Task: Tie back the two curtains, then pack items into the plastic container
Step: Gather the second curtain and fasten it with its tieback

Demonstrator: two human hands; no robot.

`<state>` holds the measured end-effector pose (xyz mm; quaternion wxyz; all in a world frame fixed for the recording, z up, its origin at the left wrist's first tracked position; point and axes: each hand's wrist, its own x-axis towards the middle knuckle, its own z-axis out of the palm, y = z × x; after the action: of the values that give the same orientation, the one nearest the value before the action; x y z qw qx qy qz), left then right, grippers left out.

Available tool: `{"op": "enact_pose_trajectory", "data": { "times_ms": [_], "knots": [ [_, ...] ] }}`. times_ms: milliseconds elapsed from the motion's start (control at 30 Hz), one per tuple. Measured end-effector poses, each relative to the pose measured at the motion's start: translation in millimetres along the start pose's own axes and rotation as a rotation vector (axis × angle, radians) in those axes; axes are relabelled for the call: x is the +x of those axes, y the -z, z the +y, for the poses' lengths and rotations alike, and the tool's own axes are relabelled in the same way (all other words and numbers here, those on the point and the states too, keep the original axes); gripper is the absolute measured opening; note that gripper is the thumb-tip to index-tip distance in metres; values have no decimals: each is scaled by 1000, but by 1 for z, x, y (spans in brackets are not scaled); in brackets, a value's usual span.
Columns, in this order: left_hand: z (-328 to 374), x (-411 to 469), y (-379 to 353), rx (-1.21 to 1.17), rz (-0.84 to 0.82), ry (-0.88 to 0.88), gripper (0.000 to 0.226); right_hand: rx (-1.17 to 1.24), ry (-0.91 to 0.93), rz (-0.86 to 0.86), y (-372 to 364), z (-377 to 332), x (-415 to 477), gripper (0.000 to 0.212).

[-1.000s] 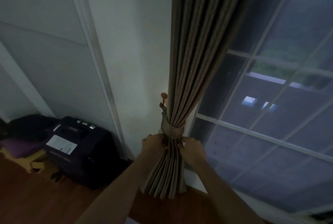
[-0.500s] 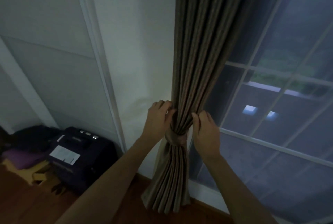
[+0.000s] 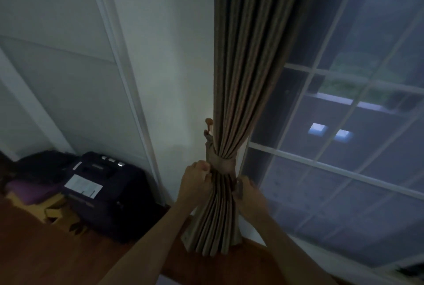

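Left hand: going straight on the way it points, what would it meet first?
The brown pleated curtain, which the left hand grips just below the brown fabric tieback band; beyond that probably the white wall, depth unclear.

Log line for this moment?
step: tying back | curtain: bunched, tieback wrapped round it | left hand: grips folds below tieback | right hand: grips folds, opposite side

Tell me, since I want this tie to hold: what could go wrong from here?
1. The left hand and right hand grip the curtain just below the tieback; a hard downward tug could drag it lower or loosen it.
2. The tieback hangs from a small hook; a sideways pull might slip it off.
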<state>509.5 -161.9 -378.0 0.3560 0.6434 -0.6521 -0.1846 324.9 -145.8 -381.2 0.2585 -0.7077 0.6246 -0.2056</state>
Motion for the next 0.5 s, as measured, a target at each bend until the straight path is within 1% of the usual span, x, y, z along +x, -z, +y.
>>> {"op": "enact_pose_trajectory", "data": {
  "times_ms": [67, 133, 200, 267, 333, 367, 433, 500],
  "knots": [
    [-4, -3, -6, 83, -164, 87, 33, 64, -40, -89, -7, 8, -3, 31],
    [4, 0, -9, 59, -283, 130, 45, 148, -36, -105, -9, 3, 0, 43],
    [10, 5, -15, -34, -314, 160, 41, 138, -28, -87, -11, -2, 10, 49],
    [12, 7, -22, -88, -325, 221, 29, 35, -38, -63, -8, -10, 17, 41],
    [11, 5, -29, -156, -340, 286, 32, -49, -44, -45, -9, -11, 20, 32],
    [11, 5, -31, -182, -341, 316, 34, -68, -45, -45, -10, -13, 19, 32],
    [7, 7, -33, -215, -339, 350, 35, -59, -49, -53, -13, -14, 17, 34],
    [1, 10, -31, -236, -340, 378, 30, 44, -75, -45, -13, -14, 19, 26]
  ]
}}
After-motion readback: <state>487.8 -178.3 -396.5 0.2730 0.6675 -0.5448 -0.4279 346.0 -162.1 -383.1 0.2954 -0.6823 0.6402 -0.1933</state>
